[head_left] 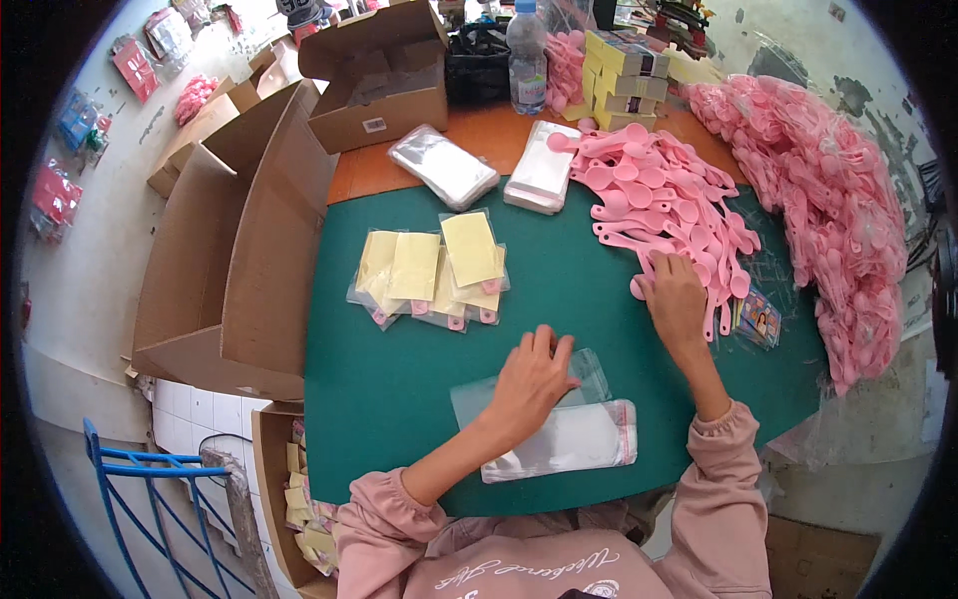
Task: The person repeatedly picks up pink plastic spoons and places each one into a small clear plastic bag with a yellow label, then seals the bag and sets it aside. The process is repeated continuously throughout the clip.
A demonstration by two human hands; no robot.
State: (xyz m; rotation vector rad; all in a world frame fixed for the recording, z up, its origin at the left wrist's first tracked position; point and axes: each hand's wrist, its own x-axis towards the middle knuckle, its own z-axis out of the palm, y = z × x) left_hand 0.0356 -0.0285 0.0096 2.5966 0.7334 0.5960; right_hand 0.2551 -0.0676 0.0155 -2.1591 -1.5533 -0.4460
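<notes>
Unpacked stock: heap of pink plastic scoops (679, 200) along table's right edge, most left to bag.
Bag supply: stack of clear plastic sleeves (569, 444) at near edge.
Done: few filled yellow-card packets (439, 270) left of centre.
Left hand (534, 379): fingers spread flat on top sleeve.
Right hand (674, 299): fingertips on scoops; grip cannot tell.

Hands on bag (544, 394) – pink spoons (664, 205)

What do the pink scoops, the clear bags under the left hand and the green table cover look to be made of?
The pink scoops look like moulded plastic: uniform colour, slight sheen. The clear bags appear to be thin glossy plastic film, see-through with glare and wrinkles. The green table cover reads as matte, felt-like cloth or a soft mat; which one is not clear. The left hand rests on one bag, the right hand on the scoops.
</notes>
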